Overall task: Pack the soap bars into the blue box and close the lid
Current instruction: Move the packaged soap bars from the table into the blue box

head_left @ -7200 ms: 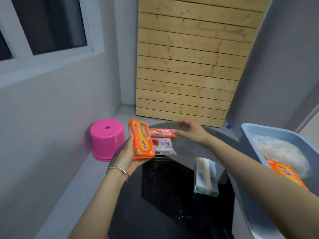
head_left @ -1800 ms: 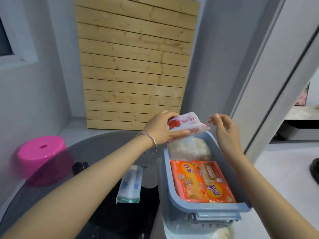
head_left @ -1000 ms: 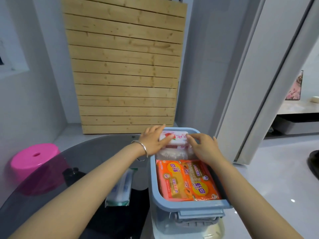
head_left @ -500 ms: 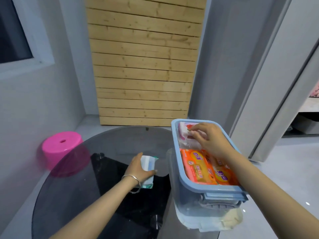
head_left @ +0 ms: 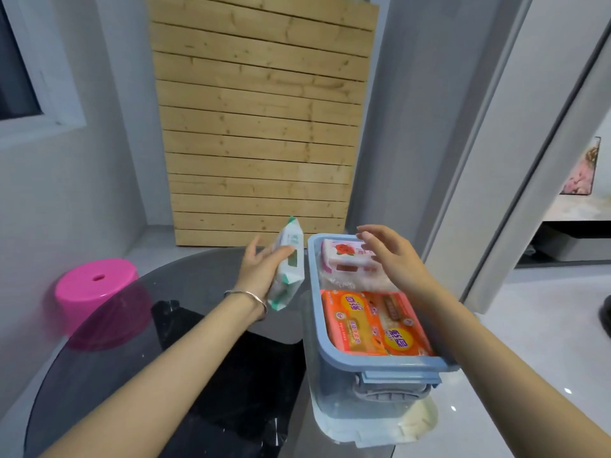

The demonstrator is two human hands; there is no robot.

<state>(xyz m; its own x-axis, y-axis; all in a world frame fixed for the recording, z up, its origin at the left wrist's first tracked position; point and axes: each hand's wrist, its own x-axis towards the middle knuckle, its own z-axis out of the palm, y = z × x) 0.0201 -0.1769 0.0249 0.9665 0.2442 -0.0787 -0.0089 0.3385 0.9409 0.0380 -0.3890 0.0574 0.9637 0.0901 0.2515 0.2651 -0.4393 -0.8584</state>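
Head view: left hand [head_left: 256, 271] grips a white-and-green soap pack [head_left: 289, 259] nearly upright above the glass table [head_left: 185, 282], just left of the blue box [head_left: 380, 361]. Right hand [head_left: 393, 256] hovers with fingers relaxed and apart over the pink rose pack [head_left: 344, 259] inside; orange packs [head_left: 373, 322] fill the near end

The orange soap packs [head_left: 357, 325] carry purple characters on yellow ovals, too blurred to read. The white pack [head_left: 344, 259] shows a red rose emblem with illegible pink lettering. The green-and-white pack [head_left: 291, 272] bears an unreadable green label.
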